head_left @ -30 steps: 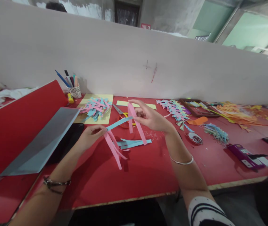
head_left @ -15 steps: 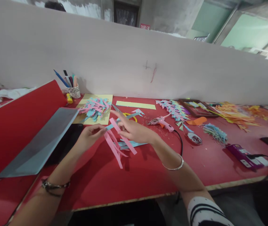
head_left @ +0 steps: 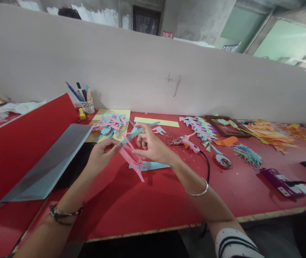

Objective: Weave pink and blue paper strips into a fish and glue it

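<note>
My left hand (head_left: 104,154) is closed, pinching one end of a light blue paper strip (head_left: 133,136) between thumb and fingertips. Pink paper strips (head_left: 131,161) hang from that grip over the table. Beside them, my right hand (head_left: 154,145) has its thumb and index finger apart, with the other fingers curled. Its index finger lies near the blue strip and its thumb near the pink ones; no grip shows. Under the hands lie more blue strips (head_left: 153,165). A partly hidden pair of scissors (head_left: 131,123) lies behind, and a small pink-and-blue folded piece (head_left: 159,130) is right of them.
A heap of cut strips (head_left: 111,123) lies on yellow paper, near a pen cup (head_left: 87,105). Rightward are a pink glue gun (head_left: 186,141) with its cord, a braided paper chain (head_left: 199,128) and a purple power strip (head_left: 282,183). A red board (head_left: 31,143) stands left.
My right hand has drawn back slightly from the left, its fingers more curled. The long pink strip that crossed in front of it has swung down and left. The camera view has shifted slightly.
</note>
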Available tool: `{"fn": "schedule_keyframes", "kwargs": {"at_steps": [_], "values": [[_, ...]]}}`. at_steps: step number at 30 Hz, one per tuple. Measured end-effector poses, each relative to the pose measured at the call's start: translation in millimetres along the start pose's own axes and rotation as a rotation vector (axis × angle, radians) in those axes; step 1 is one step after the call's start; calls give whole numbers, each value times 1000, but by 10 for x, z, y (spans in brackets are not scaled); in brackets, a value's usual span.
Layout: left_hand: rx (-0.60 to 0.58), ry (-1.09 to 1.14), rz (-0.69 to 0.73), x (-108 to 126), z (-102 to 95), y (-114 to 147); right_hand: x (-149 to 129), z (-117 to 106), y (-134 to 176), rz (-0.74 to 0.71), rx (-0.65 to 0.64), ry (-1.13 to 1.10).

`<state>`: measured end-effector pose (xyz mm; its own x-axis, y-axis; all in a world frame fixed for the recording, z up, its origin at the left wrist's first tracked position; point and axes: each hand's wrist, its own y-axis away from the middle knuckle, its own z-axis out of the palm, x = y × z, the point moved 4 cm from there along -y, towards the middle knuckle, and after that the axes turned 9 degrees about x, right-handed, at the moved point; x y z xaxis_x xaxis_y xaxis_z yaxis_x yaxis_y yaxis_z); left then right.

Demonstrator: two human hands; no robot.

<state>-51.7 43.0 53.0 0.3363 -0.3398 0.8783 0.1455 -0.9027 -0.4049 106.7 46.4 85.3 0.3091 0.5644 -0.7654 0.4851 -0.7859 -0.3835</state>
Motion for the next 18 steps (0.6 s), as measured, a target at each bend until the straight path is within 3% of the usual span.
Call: {"fn": "schedule_keyframes", "kwargs": {"at_steps": [3, 6, 9, 13, 18], "values": [[31, -9, 8, 1, -14, -1, 25, -135, -39, -19, 214, -84], [65, -35, 13, -18, -28, -7, 61, -316, -54, -42, 401, -23], [78, -46, 23, -22, -25, -13, 110, -353, -68, -25, 328, 143], [66, -41, 50, 19, -6, -1, 195, -227, -83, 62, 190, 195], [55, -37, 45, 62, 9, 14, 278, -121, -105, 116, 195, 173]]}}
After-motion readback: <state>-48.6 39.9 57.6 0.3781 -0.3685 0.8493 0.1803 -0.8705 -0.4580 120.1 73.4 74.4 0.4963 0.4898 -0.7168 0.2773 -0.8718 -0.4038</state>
